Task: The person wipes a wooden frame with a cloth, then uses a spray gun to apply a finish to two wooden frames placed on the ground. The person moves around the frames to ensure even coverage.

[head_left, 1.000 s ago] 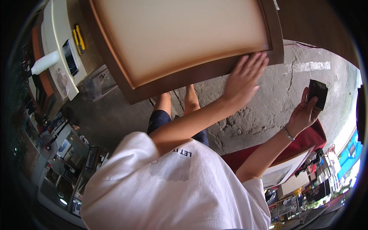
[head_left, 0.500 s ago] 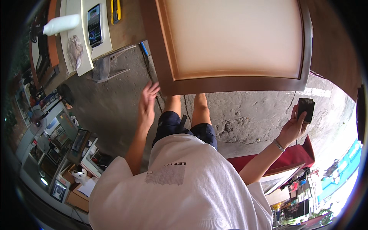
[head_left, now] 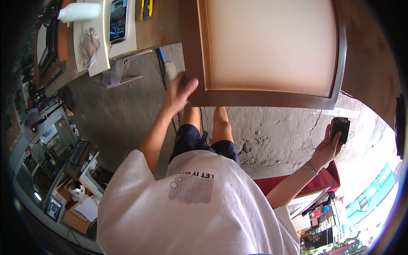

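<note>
A large brown frame [head_left: 272, 98] with a pale panel [head_left: 272, 46] inside it lies on the table, its near edge jutting out over my knees. My left hand [head_left: 178, 94] is at the frame's near left corner, thumb over the top face and the other fingers partly hidden at the side edge. Out to the right, apart from the frame, my right hand [head_left: 326, 152] pinches a small flat black piece [head_left: 340, 130] that looks like folded sandpaper, with the thumb across it.
At the table's left are a phone [head_left: 118, 21], a yellow cutter knife [head_left: 146, 9], a white bottle [head_left: 79, 12] and a crumpled rag [head_left: 89, 48]. A blue-handled brush [head_left: 161, 55] shows beside the frame. A dark red cloth-covered thing [head_left: 314, 182] stands by my right arm.
My left hand has come up and right onto the frame's corner from beside it. My right hand has lowered slightly, still with the black piece. The view has shifted a little.
</note>
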The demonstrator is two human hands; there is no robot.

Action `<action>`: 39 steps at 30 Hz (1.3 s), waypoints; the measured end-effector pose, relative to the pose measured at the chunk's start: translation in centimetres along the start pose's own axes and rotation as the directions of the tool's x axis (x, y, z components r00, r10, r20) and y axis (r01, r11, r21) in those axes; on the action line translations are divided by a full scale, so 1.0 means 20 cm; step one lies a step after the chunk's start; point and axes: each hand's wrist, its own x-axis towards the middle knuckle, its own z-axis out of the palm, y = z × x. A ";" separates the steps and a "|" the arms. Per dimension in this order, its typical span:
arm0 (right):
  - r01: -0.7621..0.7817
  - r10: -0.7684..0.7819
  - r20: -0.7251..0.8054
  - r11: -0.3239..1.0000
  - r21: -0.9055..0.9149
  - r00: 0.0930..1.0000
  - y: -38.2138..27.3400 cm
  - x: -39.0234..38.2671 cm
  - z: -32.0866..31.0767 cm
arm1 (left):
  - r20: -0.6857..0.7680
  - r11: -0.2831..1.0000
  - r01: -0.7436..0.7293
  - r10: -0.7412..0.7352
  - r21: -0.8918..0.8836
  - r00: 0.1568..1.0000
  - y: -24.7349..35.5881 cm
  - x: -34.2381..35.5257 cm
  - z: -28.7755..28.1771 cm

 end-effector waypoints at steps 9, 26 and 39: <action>-0.286 0.324 0.215 0.939 -0.189 0.921 0.09 0.79 -0.15 | 0.344 0.947 0.254 -0.175 -0.199 0.923 -0.11 -0.08 -0.13; -0.435 0.425 0.379 0.898 -0.066 0.822 0.03 0.47 0.21 | -0.549 0.989 0.076 -0.133 -0.126 0.825 0.44 0.13 0.10; -0.171 0.282 -0.327 0.928 0.330 0.902 0.16 -0.93 0.80 | 0.186 0.853 -0.214 0.140 0.476 0.973 1.02 1.57 -0.21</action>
